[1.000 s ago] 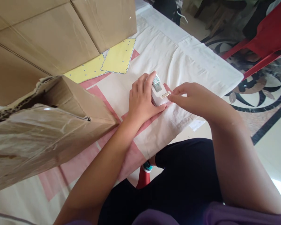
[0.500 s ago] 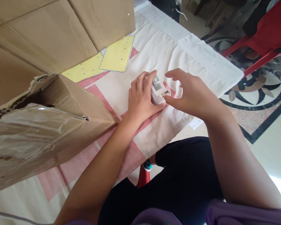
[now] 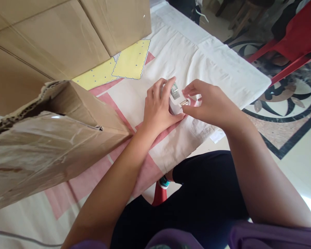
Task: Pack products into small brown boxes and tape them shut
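A small white tape dispenser (image 3: 175, 101) with a clear roll stands on the cloth-covered table (image 3: 171, 148). My left hand (image 3: 159, 107) is wrapped round its left side, fingers over the back and thumb along the near edge. At the dispenser's cutting end is my right hand (image 3: 204, 102), its thumb touching or very near the metal cutter and its fingers curled above, with a gap between them and the thumb. Whether a strip of tape lies between those fingertips is too small to tell.
Large cardboard boxes (image 3: 59, 38) stand at the back left, and an open-topped carton (image 3: 54, 155) is at the left. Two yellow dotted cards (image 3: 132, 60) lie by the boxes. A red chair (image 3: 298, 38) is beyond the table's right edge.
My right hand's fingers have curled in, closer to the thumb and the dispenser. My left hand keeps its hold. The whole view has shifted slightly.
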`<action>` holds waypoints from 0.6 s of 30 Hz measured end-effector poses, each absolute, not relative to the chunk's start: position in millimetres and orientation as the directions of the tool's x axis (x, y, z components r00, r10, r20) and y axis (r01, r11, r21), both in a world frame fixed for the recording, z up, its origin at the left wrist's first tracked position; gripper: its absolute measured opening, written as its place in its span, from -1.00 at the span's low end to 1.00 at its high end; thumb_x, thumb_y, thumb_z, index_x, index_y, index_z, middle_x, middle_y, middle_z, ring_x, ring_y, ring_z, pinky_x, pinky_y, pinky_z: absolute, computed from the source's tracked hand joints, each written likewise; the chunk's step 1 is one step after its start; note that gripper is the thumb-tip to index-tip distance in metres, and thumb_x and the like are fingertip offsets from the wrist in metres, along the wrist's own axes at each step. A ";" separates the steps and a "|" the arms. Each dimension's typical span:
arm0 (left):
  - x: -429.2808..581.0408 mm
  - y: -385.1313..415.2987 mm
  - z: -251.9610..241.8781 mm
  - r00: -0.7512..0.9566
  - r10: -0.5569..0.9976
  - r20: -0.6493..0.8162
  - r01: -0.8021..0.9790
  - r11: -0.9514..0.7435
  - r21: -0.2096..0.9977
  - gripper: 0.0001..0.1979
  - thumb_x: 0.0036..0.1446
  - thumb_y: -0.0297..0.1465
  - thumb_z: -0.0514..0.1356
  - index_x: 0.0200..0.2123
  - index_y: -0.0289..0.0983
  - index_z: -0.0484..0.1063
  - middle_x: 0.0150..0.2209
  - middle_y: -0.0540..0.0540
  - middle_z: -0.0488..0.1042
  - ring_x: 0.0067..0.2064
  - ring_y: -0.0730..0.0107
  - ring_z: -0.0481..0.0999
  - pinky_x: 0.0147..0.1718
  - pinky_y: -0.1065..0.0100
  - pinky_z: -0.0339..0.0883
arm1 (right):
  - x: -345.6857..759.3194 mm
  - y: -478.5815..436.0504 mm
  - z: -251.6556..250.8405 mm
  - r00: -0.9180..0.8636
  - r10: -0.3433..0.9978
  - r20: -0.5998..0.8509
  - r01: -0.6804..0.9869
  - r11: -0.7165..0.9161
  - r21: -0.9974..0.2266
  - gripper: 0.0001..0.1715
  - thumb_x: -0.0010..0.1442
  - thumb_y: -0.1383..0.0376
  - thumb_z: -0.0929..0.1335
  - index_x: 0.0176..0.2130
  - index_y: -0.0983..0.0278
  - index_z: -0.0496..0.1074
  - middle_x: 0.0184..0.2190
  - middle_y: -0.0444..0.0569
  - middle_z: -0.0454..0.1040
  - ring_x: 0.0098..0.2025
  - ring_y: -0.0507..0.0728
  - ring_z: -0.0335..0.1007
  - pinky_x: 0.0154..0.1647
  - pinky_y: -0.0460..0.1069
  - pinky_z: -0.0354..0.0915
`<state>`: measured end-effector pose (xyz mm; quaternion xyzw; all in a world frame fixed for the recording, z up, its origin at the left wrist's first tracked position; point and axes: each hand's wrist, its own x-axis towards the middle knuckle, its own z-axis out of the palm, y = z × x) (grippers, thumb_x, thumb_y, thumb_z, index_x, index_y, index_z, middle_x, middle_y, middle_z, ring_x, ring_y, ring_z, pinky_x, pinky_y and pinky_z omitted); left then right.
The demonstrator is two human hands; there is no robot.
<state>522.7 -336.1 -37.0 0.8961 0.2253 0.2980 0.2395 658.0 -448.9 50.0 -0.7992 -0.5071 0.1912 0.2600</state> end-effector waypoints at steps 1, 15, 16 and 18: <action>522.8 -336.1 -36.4 0.723 0.540 0.432 0.256 -0.789 0.558 -0.07 0.10 0.01 0.37 0.39 0.02 -0.05 0.38 -0.26 0.10 0.45 -0.24 0.04 0.33 -0.20 0.09 | 658.5 -448.4 49.0 0.412 0.910 -0.045 0.703 -0.349 -0.620 -0.56 -0.01 0.29 0.43 -0.07 0.25 0.50 -0.15 0.06 0.54 -0.08 0.33 0.46 -0.11 0.17 0.38; 521.1 -334.6 -33.4 0.741 0.507 0.440 0.209 -0.797 0.567 0.01 0.07 0.02 0.40 0.42 0.03 -0.13 0.37 -0.28 0.09 0.46 -0.18 0.02 0.37 -0.18 0.05 | 660.8 -444.5 50.0 0.445 0.891 -0.086 0.656 -0.390 -0.646 -0.81 -0.05 0.29 0.44 -0.34 0.22 0.45 -0.22 0.02 0.54 -0.16 0.27 0.46 -0.20 0.13 0.36; 521.1 -334.7 -33.3 0.740 0.509 0.440 0.210 -0.796 0.567 0.02 0.07 0.02 0.40 0.41 0.04 -0.13 0.37 -0.28 0.09 0.46 -0.18 0.02 0.37 -0.18 0.05 | 661.1 -444.5 51.0 0.448 0.889 -0.098 0.651 -0.399 -0.646 -0.84 -0.05 0.29 0.44 -0.37 0.22 0.42 -0.23 0.02 0.54 -0.15 0.28 0.46 -0.20 0.13 0.36; 520.9 -335.0 -32.7 0.740 0.511 0.437 0.216 -0.796 0.566 0.02 0.06 0.02 0.41 0.41 0.06 -0.13 0.37 -0.28 0.09 0.45 -0.17 0.03 0.36 -0.19 0.08 | 661.4 -444.6 53.4 0.445 0.887 -0.121 0.644 -0.411 -0.645 -0.85 -0.04 0.30 0.44 -0.45 0.21 0.36 -0.26 0.01 0.53 -0.13 0.28 0.46 -0.20 0.11 0.35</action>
